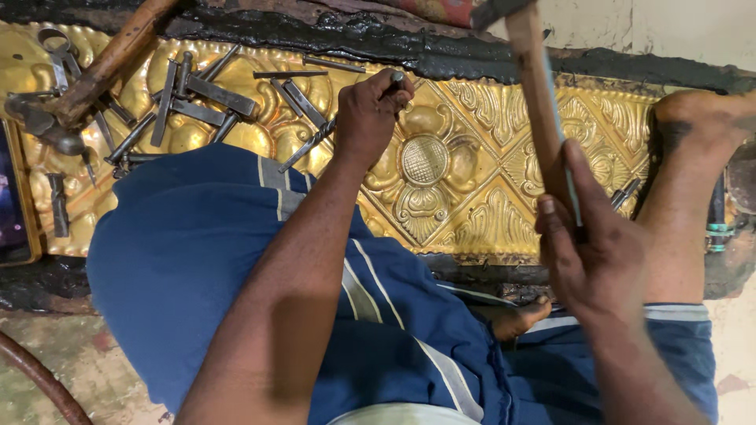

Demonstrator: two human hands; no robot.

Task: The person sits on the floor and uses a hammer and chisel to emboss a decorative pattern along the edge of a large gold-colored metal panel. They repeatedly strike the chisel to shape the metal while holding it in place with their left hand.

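A long embossed golden metal sheet (472, 181) with flower and leaf patterns lies on a black pitch bed in front of me. My left hand (368, 114) holds a small steel punch (396, 80) upright against the sheet, just left of a round flower medallion (425, 160). My right hand (594, 252) grips the wooden handle of a hammer (539, 94), raised above the sheet; its head is at the top edge of the view. My foot (693, 126) rests on the sheet's right end.
Several steel punches and chisels (197, 94) lie scattered on the sheet's left part, with a second wooden-handled hammer (94, 75) across them. A dark tray (16, 197) sits at far left. A hose (39, 378) curves on the floor at lower left.
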